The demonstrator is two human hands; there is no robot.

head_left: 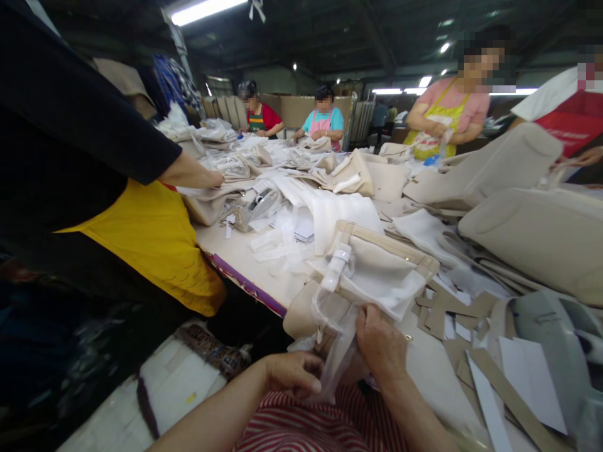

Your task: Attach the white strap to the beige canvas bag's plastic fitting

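Observation:
A beige handbag point(377, 270) lies at the near edge of the long table point(245, 257), partly wrapped in white tissue with its strap sheathed in clear film. My left hand point(294, 371) is closed in a pinch on a clear plastic sleeve point(336, 358) hanging off the bag's near end. My right hand point(381, 342) sits just right of it, fingers curled on the same plastic and the bag's lower edge. Both hands are close to my striped shirt.
Cardboard strips point(447, 311) and white paper sheets point(530, 373) litter the table to the right. Large beige bags point(537, 232) are stacked at far right. A person in a yellow apron point(155, 238) stands at left, reaching onto the table. Several other workers stand along the far side.

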